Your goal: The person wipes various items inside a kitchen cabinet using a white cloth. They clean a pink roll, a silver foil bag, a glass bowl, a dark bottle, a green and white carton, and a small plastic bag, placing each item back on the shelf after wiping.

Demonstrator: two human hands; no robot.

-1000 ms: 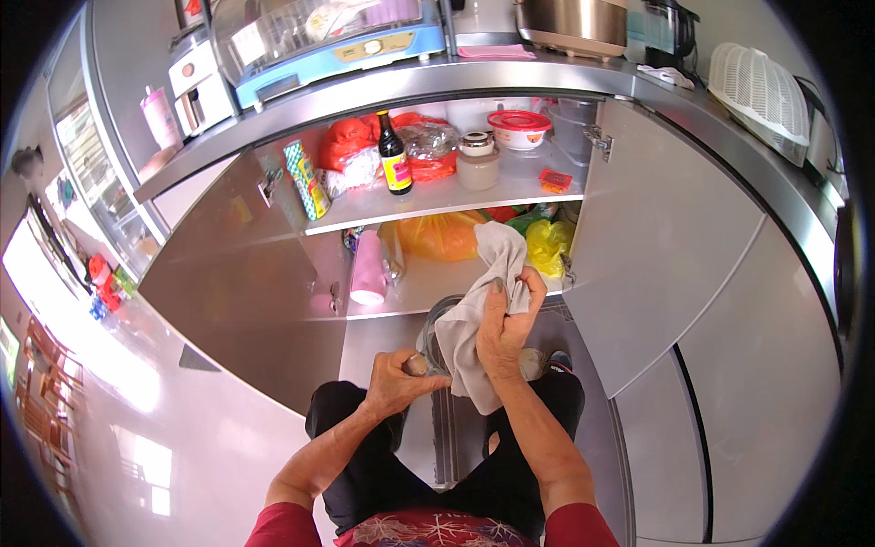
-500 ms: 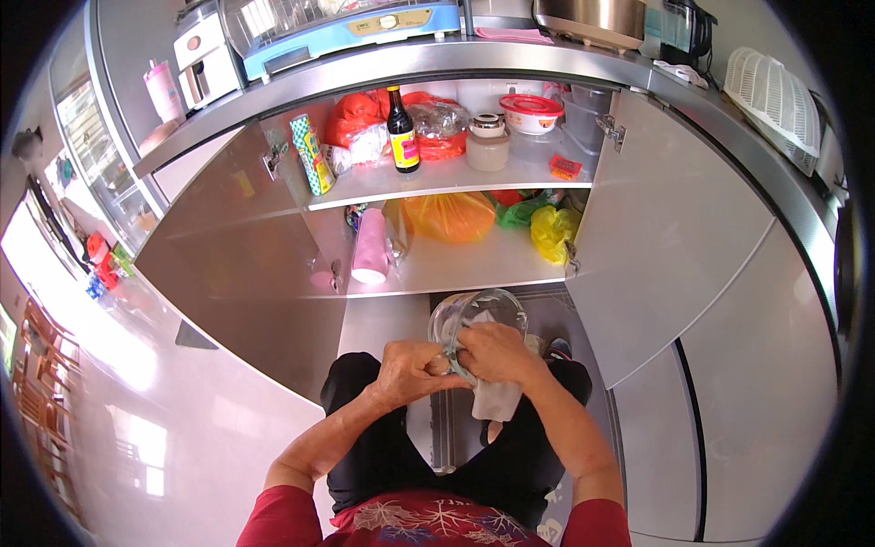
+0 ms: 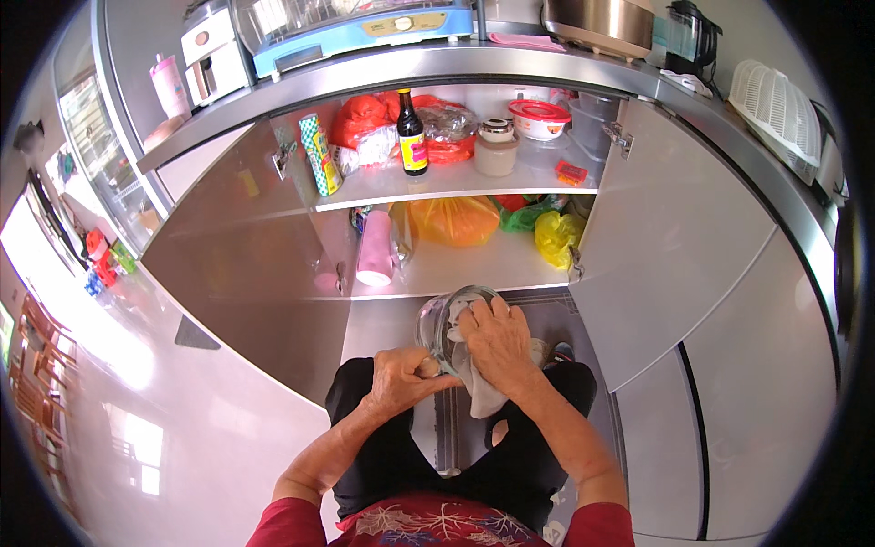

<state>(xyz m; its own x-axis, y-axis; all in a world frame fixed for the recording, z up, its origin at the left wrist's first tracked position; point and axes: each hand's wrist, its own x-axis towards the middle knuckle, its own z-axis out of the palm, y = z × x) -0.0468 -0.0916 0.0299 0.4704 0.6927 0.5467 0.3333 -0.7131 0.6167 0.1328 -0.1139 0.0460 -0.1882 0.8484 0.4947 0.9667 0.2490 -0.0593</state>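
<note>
A clear glass bowl (image 3: 430, 326) is tilted on its side over my knees, in front of the open cabinet. My left hand (image 3: 397, 378) is closed on its near edge, thumb pointing right. At the bowl's mouth, my right hand (image 3: 499, 348) presses a whitish cloth (image 3: 481, 392) against the inside of the rim. Part of the cloth hangs down below my right hand. The fingertips of that hand are partly hidden by the cloth and glass.
Two cabinet doors (image 3: 246, 264) stand open on both sides. The upper shelf (image 3: 456, 189) bears a dark sauce bottle (image 3: 412, 137), a lidded jar (image 3: 495, 150) and a red-lidded bowl (image 3: 539, 120). Below are a pink cup (image 3: 375, 246) and an orange bag (image 3: 453, 221). A countertop (image 3: 437, 66) runs above.
My right hand has moved up and round the bowl's rim with the cloth. The bowl has turned, tilting further to the left, while my left hand keeps its hold.
</note>
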